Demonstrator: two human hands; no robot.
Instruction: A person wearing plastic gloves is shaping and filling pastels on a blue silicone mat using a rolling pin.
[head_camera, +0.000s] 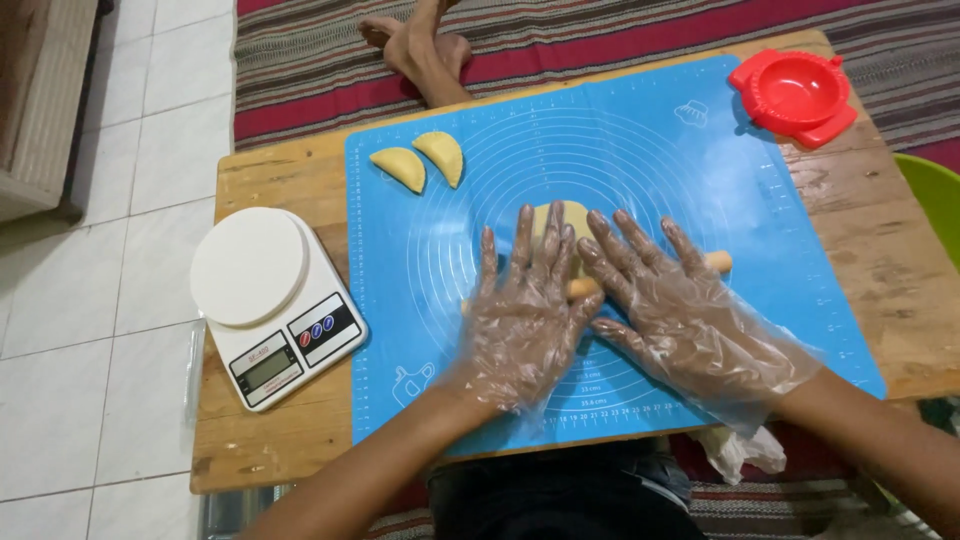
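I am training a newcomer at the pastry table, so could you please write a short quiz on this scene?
1. True or false: both hands wear clear plastic gloves.
2. How many folded half-moon pastries lie on the blue mat?
3. Where is the red press mould? A) on the white scale B) at the mat's far right corner C) under the left hand

Key
1. True: the left hand and the right hand are both gloved, and they press flat on the wooden rolling pin over the yellow dough.
2. Two, side by side at the mat's far left.
3. B.
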